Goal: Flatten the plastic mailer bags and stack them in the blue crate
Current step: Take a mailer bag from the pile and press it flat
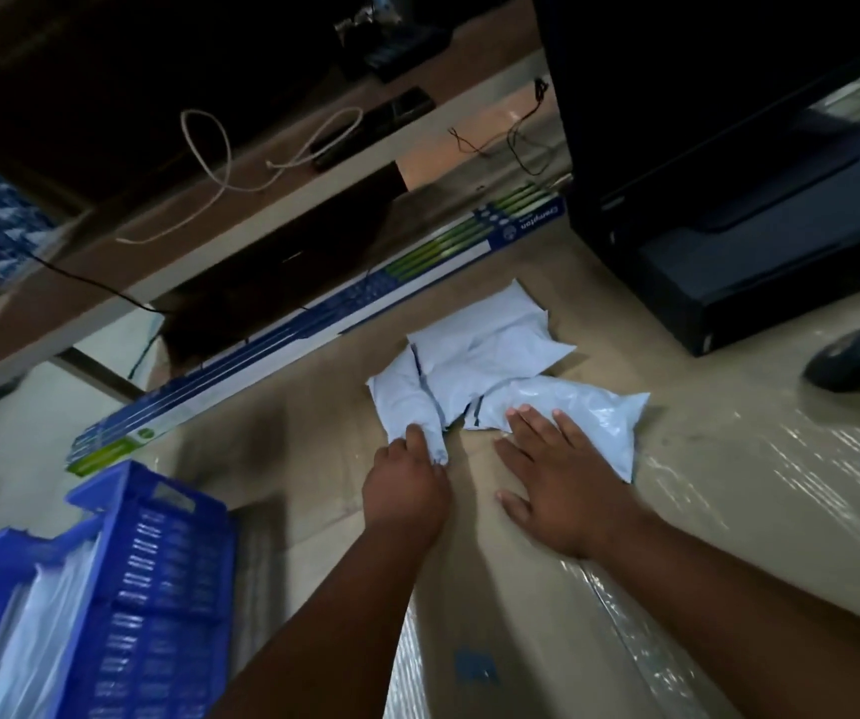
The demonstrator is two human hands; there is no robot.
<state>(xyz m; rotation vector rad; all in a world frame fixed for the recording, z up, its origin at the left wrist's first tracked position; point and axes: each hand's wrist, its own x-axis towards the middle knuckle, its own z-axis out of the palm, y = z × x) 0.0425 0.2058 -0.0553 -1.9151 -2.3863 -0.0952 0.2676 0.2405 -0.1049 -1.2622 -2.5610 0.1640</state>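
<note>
- blue crate: lower left corner of the view, well to the left of the left hand. slotted plastic walls; pale flat plastic bags already lie inside it.
- long printed box: blue, white and green carton lying flat on the table, running diagonally from above the crate toward the upper right, beyond both hands.
- left hand: fingers curled, gripping the near end of the leftmost mailer bag. the bag is crumpled and extends away from the hand.
- pile of mailer bags: grey-white plastic, several overlapping, puffy and not flat, directly ahead of both hands on the table. the exact count cannot be told.
- right hand: fingers straight and spread, palm down. the fingertips rest on the near-right mailer bag; the heel of the hand lies on the table surface.
- the two hands are near each other, apart, with a strip of bare table between them.
- black printer: far right, beyond the right hand, well apart from the bags.
- dark computer mouse: to the right of the right hand, near the printer's front edge.
- white cable: looped on the shelf above, far beyond the left hand.
</note>
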